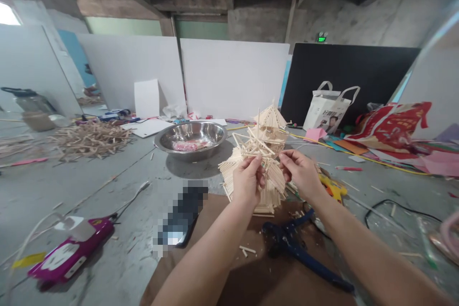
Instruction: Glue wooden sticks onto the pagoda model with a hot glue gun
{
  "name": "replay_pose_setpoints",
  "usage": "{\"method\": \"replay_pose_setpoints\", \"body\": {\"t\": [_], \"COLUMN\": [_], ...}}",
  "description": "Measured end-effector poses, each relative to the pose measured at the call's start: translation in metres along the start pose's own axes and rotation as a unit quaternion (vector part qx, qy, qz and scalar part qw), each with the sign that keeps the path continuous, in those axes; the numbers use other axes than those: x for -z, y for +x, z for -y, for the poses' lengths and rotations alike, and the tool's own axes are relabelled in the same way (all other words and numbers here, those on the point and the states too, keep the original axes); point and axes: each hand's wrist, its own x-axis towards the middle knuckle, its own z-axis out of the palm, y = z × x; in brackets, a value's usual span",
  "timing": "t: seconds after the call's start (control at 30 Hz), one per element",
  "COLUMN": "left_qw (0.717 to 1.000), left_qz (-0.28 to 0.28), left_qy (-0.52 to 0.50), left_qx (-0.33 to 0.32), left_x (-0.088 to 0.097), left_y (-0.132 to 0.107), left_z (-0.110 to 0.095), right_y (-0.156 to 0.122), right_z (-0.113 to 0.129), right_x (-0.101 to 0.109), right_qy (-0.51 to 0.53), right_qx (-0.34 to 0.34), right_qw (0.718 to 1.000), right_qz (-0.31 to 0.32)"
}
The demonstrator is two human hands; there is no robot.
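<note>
A small tower model built of thin wooden sticks [269, 126] stands on a brown board [258, 267] in front of me. My left hand [247, 181] is closed in a pinch on a loose lattice of sticks [253, 146] held against the model's middle tier. My right hand [301, 172] is closed too, its fingertips pinching the sticks at the lattice's right side. Blue-handled pliers [301, 248] lie on the board below my right forearm.
A steel bowl [191, 139] with something pink inside sits behind the model. A pile of wooden sticks [91, 138] lies far left. A magenta device [68, 253] with white cables is near left, a dark phone [181, 217] beside the board. Bags and coloured paper [390, 126] clutter the right.
</note>
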Motion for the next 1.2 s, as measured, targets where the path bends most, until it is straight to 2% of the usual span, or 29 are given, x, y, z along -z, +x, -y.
{"method": "replay_pose_setpoints", "body": {"t": [0.37,1.2], "left_qw": [1.0,0.999], "left_qz": [0.012,0.008], "left_qy": [-0.026,0.004], "left_qx": [0.005,-0.034], "left_x": [-0.0021,-0.0031], "left_y": [0.0006,0.0026], "left_z": [-0.0032,0.0009], "right_y": [0.0007,-0.0019], "right_z": [0.0003,0.0022], "right_x": [0.0017,-0.0019], "right_qy": [-0.046,-0.059], "right_qx": [0.028,0.022], "right_qw": [0.997,0.996], "right_qz": [0.058,0.061]}}
